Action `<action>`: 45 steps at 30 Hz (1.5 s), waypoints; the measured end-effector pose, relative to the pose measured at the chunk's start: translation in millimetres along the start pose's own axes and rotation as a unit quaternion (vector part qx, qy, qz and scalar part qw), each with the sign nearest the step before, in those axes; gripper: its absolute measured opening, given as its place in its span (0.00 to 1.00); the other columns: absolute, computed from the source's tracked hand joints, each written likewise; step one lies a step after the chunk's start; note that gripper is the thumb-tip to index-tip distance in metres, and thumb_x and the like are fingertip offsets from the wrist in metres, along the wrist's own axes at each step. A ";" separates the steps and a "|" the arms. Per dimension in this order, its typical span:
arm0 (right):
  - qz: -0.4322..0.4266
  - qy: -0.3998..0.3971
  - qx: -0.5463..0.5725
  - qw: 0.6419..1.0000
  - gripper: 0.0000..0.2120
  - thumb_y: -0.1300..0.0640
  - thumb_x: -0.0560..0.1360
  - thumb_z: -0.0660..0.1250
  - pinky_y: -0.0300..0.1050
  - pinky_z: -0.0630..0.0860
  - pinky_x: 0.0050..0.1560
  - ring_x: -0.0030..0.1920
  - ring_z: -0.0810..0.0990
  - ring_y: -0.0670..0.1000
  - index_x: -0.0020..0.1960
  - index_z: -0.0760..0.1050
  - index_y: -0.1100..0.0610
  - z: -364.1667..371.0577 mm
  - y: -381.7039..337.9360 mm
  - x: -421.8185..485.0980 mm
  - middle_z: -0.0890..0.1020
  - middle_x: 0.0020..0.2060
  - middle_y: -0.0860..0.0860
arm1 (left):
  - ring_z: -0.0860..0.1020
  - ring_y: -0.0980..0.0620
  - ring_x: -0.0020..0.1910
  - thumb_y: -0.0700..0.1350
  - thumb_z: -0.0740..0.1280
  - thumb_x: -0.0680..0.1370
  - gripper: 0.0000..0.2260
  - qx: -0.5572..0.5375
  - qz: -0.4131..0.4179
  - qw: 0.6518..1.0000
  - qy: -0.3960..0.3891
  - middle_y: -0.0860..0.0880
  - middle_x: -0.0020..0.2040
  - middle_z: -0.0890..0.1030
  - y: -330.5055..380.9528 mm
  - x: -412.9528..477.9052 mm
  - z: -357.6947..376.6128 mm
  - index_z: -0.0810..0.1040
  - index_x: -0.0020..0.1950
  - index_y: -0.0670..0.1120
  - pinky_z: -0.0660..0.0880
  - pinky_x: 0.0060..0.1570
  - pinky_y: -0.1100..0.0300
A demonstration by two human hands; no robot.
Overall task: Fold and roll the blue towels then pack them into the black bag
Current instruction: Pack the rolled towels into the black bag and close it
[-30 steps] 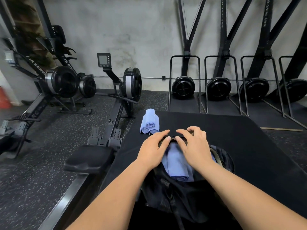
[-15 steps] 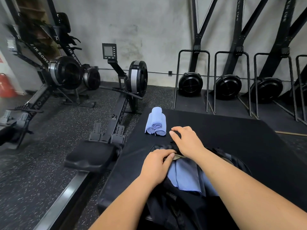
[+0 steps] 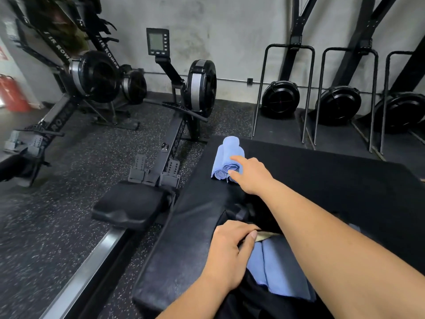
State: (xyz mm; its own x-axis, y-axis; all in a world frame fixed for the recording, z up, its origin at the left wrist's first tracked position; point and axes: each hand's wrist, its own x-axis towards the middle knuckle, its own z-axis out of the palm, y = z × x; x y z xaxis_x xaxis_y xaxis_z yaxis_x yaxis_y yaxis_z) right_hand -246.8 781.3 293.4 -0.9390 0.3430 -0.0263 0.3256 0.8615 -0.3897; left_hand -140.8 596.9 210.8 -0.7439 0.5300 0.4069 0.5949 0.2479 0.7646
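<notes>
Nearest, at 6 o'clock, the left hand [image 3: 230,252] has its fingers curled over the rim of the soft black fabric bag [image 3: 253,300], pinching the mouth open. I count two rolled blue towels already packed [image 3: 278,268], lying side by side inside. Possibly more underneath, can't tell.

Up at 12 o'clock the right hand [image 3: 250,174] is spread, thumb and fingers apart, just touching the stack of rolled blue towels [image 3: 226,157] on the black padded worktop [image 3: 333,180]. That's three rolls: two on the bottom, one on top.

My tip for this step: wrap round the top roll only, across its middle, so the loose end can't unwind. Hold the bag mouth wide and slide it in parallel to the two packed ones.

Further out, a black rowing machine [image 3: 197,88] sits at 11 o'clock, and there are three black flywheel machines [image 3: 280,100] along the wall at 1.
</notes>
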 end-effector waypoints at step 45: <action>0.013 0.165 0.424 0.890 0.06 0.50 0.76 0.77 0.41 0.74 0.49 0.54 0.79 0.44 0.49 0.81 0.48 -46.2 23.9 -122.1 0.81 0.54 0.41 | 0.80 0.61 0.55 0.52 0.69 0.83 0.09 0.031 -0.022 0.999 -0.017 0.59 0.56 0.86 24.4 2.4 -10.4 0.86 0.61 0.57 0.74 0.58 0.66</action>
State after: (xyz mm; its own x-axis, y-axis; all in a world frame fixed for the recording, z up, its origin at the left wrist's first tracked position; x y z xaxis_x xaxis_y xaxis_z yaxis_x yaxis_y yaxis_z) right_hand -119.3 777.3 329.8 -0.8033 0.5703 0.1719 0.0144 0.3072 -0.9516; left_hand -131.2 595.8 235.6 -0.7595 0.5445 0.3558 0.5808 0.3213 0.7480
